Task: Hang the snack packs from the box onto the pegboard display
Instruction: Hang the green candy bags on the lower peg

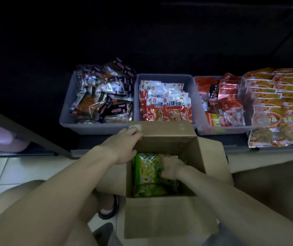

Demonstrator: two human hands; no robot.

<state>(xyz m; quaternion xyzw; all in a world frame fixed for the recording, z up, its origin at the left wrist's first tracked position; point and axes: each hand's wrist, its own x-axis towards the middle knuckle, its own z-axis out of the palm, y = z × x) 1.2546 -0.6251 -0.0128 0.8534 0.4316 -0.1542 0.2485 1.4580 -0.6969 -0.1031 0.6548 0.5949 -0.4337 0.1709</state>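
The job looks barely begun. The cardboard box [165, 167] sits open on the floor at centre frame, and the green snack packs [149, 173] are down inside it, several stacked as far as I can see. No pegboard display shows anywhere; the upper half of the frame is too dark to read, so I judge every hanging step is left.

The left hand [124, 146] grips the box's upper-left rim, fingers curled over the edge, steadying it. The right hand [170, 167] is down in the box with fingers closed on the top green pack, apparently about to lift it.

Above the box, three grey bins [191, 96] of dark, red-and-white and red packets stand in a row, with orange packs [275, 103] laid out at right. The box's raised far flap [160, 128] stands between the hands and those bins, and a sandalled foot [109, 208] is just beside the box at lower left.
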